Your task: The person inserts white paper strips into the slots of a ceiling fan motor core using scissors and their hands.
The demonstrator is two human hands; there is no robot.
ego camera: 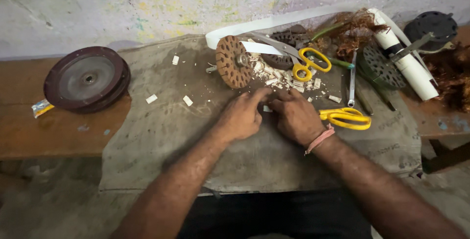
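Packet: small crumpled wrapper, white with blue and yellow, lying at the worktop's far left edge, beside the dark red disc.
Screens, signs: none visible.

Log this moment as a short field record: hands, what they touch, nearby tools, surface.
left hand: fingertips pinching a small white piece, on the cloth
right hand: fingertips at the same piece; pink band at wrist
slotted core: brown disc on edge, just beyond the hands
scraps: white bits heaped beside the core
scissors: yellow-handled, beside right hand; second pair behind
spanner: right of scraps
cloth: grey, covers the bench
round cover: dark red, far left
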